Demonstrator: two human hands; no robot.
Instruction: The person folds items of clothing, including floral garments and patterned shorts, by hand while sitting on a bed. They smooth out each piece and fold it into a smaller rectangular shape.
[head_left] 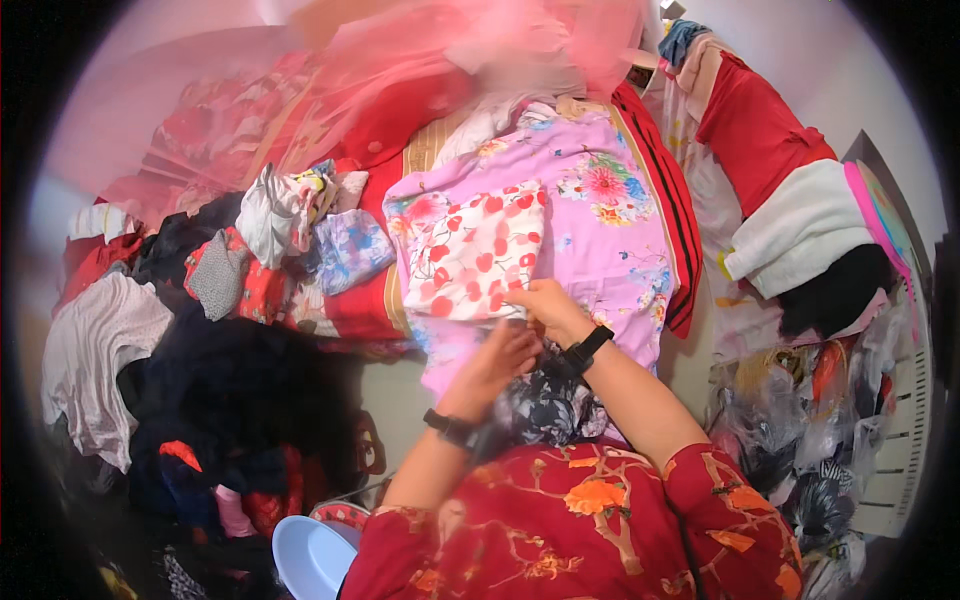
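A white cloth with a red cherry print (478, 250) lies folded into a rough square on a lilac floral sheet (575, 240). My right hand (546, 307) pinches the cloth's near right corner. Just below and to the left, my left hand (508, 352) is slightly blurred, its fingers loosely stretched out and no cloth visible in them. A black cloth with a pale floral pattern (555, 400) is bunched close to my body, partly hidden behind my left hand and forearm.
A heap of mixed clothes (275, 230) sits to the left, with a pale dotted garment (105, 345) farther out. At right are a red cloth (765, 130), a white towel (805, 225) and clear plastic bags (790, 410). A light blue basin (310, 560) stands low left.
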